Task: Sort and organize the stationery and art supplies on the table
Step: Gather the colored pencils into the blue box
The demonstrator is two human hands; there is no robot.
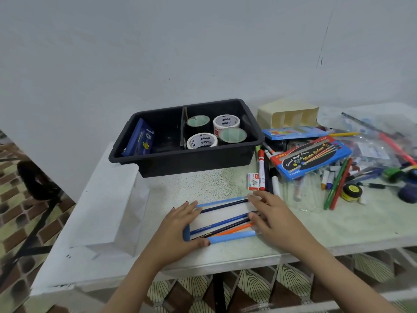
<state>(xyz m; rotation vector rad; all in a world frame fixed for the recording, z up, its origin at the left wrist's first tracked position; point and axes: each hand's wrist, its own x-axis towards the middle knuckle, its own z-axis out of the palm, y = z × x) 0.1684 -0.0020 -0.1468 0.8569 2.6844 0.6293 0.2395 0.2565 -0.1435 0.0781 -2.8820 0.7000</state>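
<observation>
Tape rolls [226, 123]: four in bin [180, 164]; left hand [180, 224], right hand [268, 213] on pencil tray [225, 210].

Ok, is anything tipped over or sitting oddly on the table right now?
Yes. The cream organiser at the back right lies on its side, its compartments opening toward the camera, so it can hold nothing as it is. In the black bin, the blue box leans tilted against the left wall instead of lying flat.

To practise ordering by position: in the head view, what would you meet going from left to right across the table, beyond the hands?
White plastic tray → black tub → red-capped marker → water colour box → dark blue rounded object.
</observation>
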